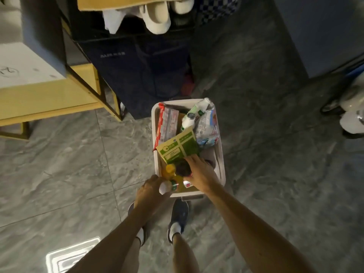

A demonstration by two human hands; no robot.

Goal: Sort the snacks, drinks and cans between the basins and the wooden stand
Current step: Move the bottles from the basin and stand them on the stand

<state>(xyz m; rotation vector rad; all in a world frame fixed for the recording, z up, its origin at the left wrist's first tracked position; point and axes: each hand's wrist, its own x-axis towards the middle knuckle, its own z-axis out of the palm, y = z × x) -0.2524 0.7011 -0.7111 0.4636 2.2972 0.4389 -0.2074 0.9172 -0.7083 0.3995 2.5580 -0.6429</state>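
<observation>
A white basin [221, 154] stands on the floor in front of my feet, full of snacks and drinks. In it lie a green box [178, 147], a red and silver packet [167, 123], two white and green bottles [194, 115], a clear blue-printed bag [208, 128] and an orange bottle [170, 169]. My left hand [149, 189] is at the basin's near left corner, closed around a small white-capped bottle [167, 187]. My right hand [200, 173] reaches into the near end, fingers on a dark round item [182, 168] just below the green box.
A wooden stand [49, 99] with a white top is at the left. A dark bag [141, 71] and a black rack with white shoes [157, 16] stand behind the basin. A wheeled white object [352, 107] is at the right edge. Grey tiled floor surrounds the basin.
</observation>
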